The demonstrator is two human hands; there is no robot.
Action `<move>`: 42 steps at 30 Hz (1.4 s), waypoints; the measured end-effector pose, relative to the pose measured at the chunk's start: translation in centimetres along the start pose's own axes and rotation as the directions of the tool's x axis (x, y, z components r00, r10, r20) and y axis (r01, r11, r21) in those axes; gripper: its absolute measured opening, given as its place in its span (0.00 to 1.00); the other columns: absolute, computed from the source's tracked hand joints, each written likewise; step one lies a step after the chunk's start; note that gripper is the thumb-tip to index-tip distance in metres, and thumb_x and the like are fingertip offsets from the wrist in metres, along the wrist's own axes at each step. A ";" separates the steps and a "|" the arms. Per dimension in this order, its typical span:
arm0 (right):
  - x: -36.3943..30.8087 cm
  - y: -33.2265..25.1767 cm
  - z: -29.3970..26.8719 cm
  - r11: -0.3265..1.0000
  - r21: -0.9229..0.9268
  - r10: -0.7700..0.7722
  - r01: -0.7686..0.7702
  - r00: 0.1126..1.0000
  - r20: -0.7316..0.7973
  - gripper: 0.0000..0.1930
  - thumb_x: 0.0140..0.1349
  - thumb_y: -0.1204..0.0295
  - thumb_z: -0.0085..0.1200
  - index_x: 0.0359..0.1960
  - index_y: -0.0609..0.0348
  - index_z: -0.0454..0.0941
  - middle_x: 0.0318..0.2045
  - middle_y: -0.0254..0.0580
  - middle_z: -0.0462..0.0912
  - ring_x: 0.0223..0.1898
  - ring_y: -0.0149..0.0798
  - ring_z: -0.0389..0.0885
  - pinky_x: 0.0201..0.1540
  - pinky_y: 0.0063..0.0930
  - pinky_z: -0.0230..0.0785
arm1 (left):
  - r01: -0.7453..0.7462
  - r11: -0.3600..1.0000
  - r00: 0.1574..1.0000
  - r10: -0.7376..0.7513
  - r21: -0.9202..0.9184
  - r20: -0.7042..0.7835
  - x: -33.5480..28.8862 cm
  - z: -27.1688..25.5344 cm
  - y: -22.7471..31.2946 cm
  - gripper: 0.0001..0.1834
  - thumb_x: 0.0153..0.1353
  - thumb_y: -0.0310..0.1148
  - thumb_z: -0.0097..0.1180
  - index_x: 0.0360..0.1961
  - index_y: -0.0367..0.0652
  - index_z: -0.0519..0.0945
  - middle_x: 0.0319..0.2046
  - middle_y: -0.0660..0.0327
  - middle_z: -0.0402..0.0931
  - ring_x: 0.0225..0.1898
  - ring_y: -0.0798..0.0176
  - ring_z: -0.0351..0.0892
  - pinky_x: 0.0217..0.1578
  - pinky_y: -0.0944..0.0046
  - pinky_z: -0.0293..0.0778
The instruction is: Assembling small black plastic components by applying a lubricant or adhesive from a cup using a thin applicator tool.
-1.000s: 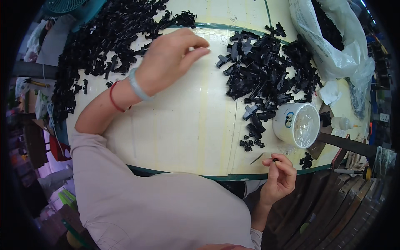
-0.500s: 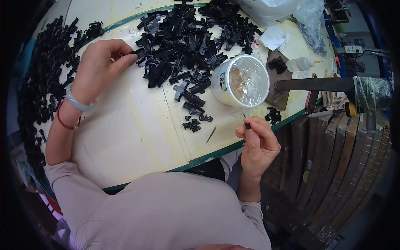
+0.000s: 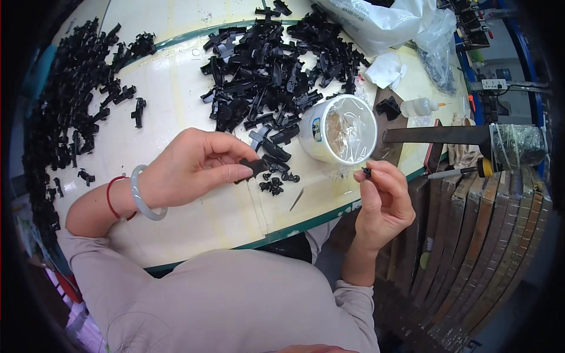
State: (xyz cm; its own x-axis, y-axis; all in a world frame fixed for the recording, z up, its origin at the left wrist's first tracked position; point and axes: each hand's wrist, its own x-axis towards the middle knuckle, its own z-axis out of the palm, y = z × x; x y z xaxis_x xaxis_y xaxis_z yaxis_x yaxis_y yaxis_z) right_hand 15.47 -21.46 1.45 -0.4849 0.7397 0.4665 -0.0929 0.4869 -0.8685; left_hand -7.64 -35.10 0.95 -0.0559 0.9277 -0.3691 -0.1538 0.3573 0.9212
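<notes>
My left hand (image 3: 197, 167), with a pale bangle and a red cord at the wrist, is closed on a black plastic part (image 3: 254, 168) between thumb and fingers. It is beside a small group of tiny black pieces (image 3: 272, 186). At the table's front edge, my right hand (image 3: 385, 203) pinches a small black piece (image 3: 367, 172) between thumb and forefinger. A white tub (image 3: 312, 144) lined with clear plastic stands between the hands, farther back. Behind my left hand lies a big heap of black plastic parts (image 3: 271, 76). A thin pointed metal tool (image 3: 296, 199) rests on the table.
More black parts (image 3: 65, 112) spread along the table's left side. A white plastic bag (image 3: 376, 23), crumpled tissue (image 3: 385, 69) and squeeze bottle (image 3: 418, 107) are at the back right. A dark metal arm (image 3: 435, 135) juts in from the right, above several upright boards (image 3: 465, 229).
My left hand has come from the heap toward the middle, bringing a black plastic part. My right hand has shifted slightly right, still pinching its small piece.
</notes>
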 end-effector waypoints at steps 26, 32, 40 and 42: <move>5.6 0.5 0.7 0.537 -0.633 -0.299 0.557 0.828 0.475 0.17 0.36 0.87 0.58 0.33 0.63 0.81 0.34 0.37 0.82 0.35 0.40 0.73 0.38 0.28 0.66 | 0.081 0.955 0.995 -0.096 -0.284 -0.039 0.8 0.1 -0.1 0.06 0.57 0.22 0.56 0.37 0.34 0.77 0.31 0.61 0.79 0.31 0.74 0.79 0.35 0.75 0.76; 5.7 -1.0 1.3 0.583 -0.617 -0.197 0.528 0.829 0.523 0.12 0.41 0.85 0.61 0.31 0.62 0.81 0.31 0.36 0.83 0.33 0.39 0.72 0.38 0.26 0.66 | 0.061 0.949 0.998 -0.066 -0.310 -0.006 1.0 0.0 -0.2 0.09 0.57 0.23 0.57 0.40 0.33 0.77 0.35 0.59 0.80 0.33 0.71 0.80 0.36 0.74 0.77; 2.4 -2.0 3.6 0.928 -0.303 -0.136 0.218 0.954 0.267 0.11 0.41 0.83 0.64 0.29 0.61 0.81 0.31 0.38 0.84 0.30 0.35 0.70 0.35 0.22 0.64 | 0.042 0.897 0.999 -0.024 -0.440 0.047 0.4 0.5 -0.5 0.11 0.58 0.25 0.57 0.43 0.34 0.77 0.36 0.58 0.80 0.33 0.70 0.80 0.37 0.72 0.78; 1.9 -1.9 4.0 0.938 -0.275 -0.138 0.210 0.955 0.261 0.11 0.41 0.83 0.64 0.29 0.61 0.82 0.31 0.38 0.84 0.30 0.35 0.71 0.35 0.22 0.64 | 0.060 0.890 0.998 -0.041 -0.452 0.051 0.3 0.8 -0.4 0.11 0.59 0.25 0.56 0.43 0.34 0.76 0.36 0.58 0.80 0.34 0.69 0.80 0.38 0.71 0.78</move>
State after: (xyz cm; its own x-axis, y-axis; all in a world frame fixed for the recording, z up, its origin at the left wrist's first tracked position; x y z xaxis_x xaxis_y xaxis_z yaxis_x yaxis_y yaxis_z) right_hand 11.25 -22.90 3.32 -0.6776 0.5183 0.5218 0.0495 0.7400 -0.6707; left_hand -6.78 -34.86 0.56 0.0006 0.9165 -0.4001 -0.5857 0.3246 0.7426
